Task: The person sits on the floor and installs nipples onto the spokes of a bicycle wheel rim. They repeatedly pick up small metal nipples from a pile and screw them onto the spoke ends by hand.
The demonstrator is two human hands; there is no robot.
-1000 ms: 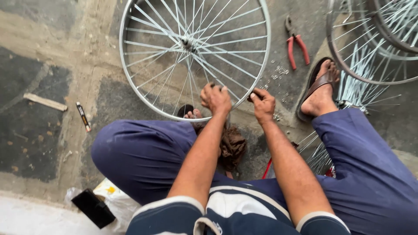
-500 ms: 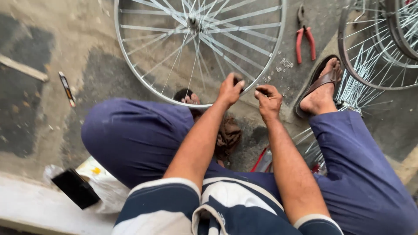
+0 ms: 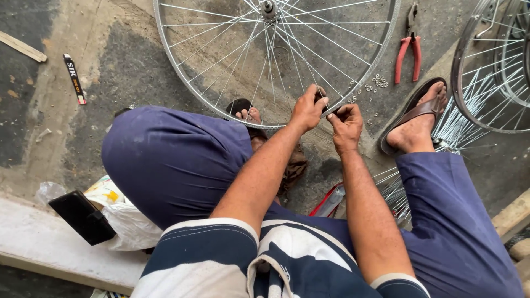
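a bicycle-wheel repair spot on a rough concrete floor (image 3: 110, 60). evidence: a spoked rim (image 3: 276, 60) lying flat, further rims (image 3: 491, 72) at right, a bundle of loose spokes (image 3: 395, 190), small nipples (image 3: 378, 81) scattered on the ground, and red-handled pliers (image 3: 408, 47) beside them.

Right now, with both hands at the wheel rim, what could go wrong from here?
1. Both hands, left hand and right hand, work at one spot on the rim among tight spokes; a slip could jab or pinch fingers.
2. Small loose metal bits lie scattered on the floor by the sandalled foot; they may get kicked away or lost.
3. The red-handled pliers lie beyond the wheel, an awkward stretch to reach.
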